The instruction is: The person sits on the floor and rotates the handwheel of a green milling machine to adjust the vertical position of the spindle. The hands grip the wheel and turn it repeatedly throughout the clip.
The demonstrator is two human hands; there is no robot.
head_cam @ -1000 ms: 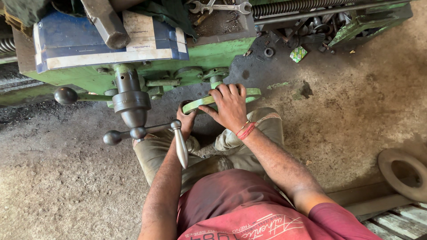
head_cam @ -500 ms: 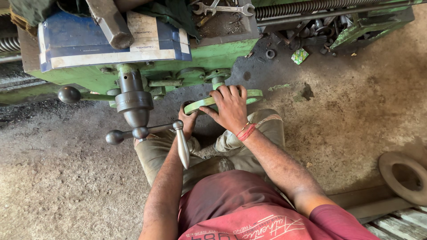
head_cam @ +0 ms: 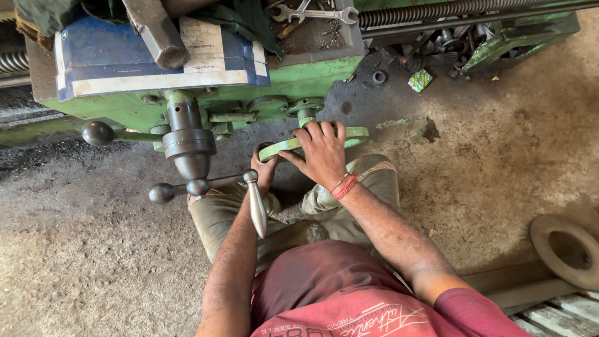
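I stand at a green lathe (head_cam: pixel 237 87) and look down at its apron. My right hand (head_cam: pixel 321 153), with a red thread at the wrist, lies over the top of the green handwheel (head_cam: pixel 359 133) and grips its rim. My left hand (head_cam: pixel 264 171) holds the same wheel from below at its left end, fingers curled under the rim. Just left of my left forearm a metal lever handle (head_cam: pixel 256 206) hangs from a dark hub (head_cam: pixel 187 146) with ball-ended arms.
A blue block with a hammer head (head_cam: pixel 156 34) sits on the carriage. Spanners (head_cam: pixel 312 12) lie in the tray behind. A leadscrew (head_cam: pixel 437 11) runs to the right. A metal ring (head_cam: pixel 561 249) lies on the dirt floor at the lower right.
My view has shifted slightly; both hands stay on the green handwheel, the right hand sliding a little along its rim.
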